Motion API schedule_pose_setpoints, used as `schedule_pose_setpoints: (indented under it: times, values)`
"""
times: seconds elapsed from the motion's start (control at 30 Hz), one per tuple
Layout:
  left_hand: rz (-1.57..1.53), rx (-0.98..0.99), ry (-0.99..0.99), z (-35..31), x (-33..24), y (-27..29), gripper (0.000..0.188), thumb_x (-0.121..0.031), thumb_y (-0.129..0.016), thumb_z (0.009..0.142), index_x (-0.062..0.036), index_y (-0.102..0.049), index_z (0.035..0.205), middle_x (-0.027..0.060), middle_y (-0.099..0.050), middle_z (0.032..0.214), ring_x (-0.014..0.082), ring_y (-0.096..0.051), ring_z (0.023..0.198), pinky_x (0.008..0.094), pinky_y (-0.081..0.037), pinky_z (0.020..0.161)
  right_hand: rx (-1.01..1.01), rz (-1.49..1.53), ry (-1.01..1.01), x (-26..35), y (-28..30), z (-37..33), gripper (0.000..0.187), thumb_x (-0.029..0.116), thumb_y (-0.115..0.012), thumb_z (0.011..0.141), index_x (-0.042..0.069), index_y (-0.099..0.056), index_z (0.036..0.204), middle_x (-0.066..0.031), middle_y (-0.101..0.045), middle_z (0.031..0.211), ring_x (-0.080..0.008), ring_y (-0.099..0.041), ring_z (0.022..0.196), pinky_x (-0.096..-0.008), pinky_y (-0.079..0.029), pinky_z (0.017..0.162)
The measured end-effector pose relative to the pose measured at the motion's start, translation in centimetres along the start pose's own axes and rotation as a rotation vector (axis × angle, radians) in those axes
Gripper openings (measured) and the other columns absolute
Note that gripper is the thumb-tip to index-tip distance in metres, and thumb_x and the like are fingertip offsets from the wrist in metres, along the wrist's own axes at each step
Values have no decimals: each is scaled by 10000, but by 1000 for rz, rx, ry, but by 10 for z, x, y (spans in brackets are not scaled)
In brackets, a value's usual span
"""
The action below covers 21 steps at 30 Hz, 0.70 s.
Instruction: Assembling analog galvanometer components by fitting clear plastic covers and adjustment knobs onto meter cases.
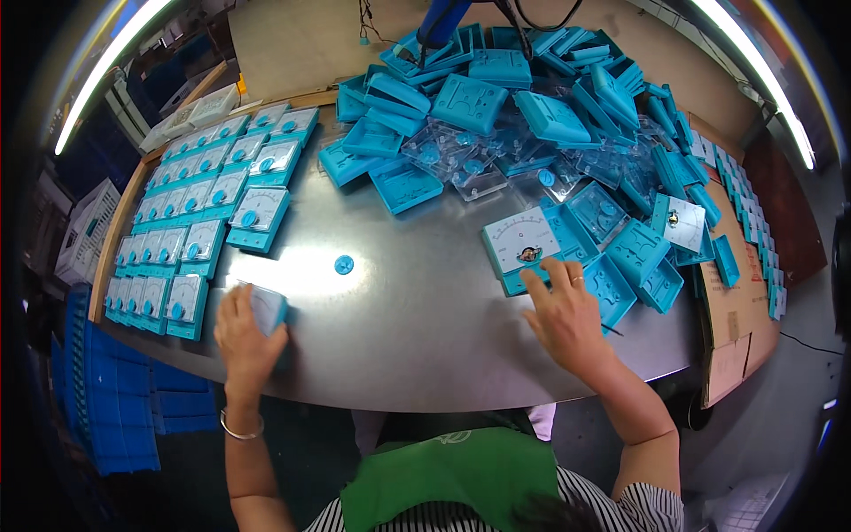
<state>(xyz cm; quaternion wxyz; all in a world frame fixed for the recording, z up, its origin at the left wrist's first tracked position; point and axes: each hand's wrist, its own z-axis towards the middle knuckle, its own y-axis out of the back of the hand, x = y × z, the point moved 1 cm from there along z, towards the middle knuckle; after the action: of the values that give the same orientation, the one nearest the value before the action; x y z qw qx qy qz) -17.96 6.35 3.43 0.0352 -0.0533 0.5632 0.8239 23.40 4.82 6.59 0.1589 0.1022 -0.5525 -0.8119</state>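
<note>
My left hand (241, 341) is closed around a small teal-cased panel meter (269, 309) with a clear cover, slightly blurred, near the table's front left. My right hand (567, 312) has its thumb and fingers apart at the near right corner of a coverless meter (521, 244). That meter shows a white dial and a bare metal movement. Whether the fingertips touch it, I cannot tell. A thin dark rod (612, 330) pokes out beside my right hand; its other end is hidden. Between my hands, farther back, lies a round blue knob-like piece (344, 264).
Rows of covered meters (202, 199) fill the table's left side. A heap of teal cases (470, 102) and clear covers (461, 160) spreads over the back and right. Another coverless meter (681, 222) leans there. Cardboard (731, 310) with more meters stands right; blue crates (111, 390) stand lower left.
</note>
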Motion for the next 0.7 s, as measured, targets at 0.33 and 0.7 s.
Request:
schedule_pose_setpoints:
  times: [0.33, 0.7]
  values:
    - [141, 56, 280, 94, 23, -26, 689, -240, -700, 709, -92, -400, 1311, 130, -452, 1255, 350, -412, 1230, 603, -364, 932, 22, -100, 25, -19, -39, 15, 245, -3, -665, 620, 60, -552, 828, -88, -526, 898, -267, -556, 910, -286, -514, 564]
    - [-1754, 803, 18, -30, -171, -37, 583, -138, -625, 870, -30, -357, 1376, 117, -466, 1307, 253, -513, 1165, 371, -468, 932, -120, -185, 2, -31, -47, 29, 233, 12, -649, 633, 56, -531, 828, -68, -496, 838, -230, -572, 791, -312, -504, 529]
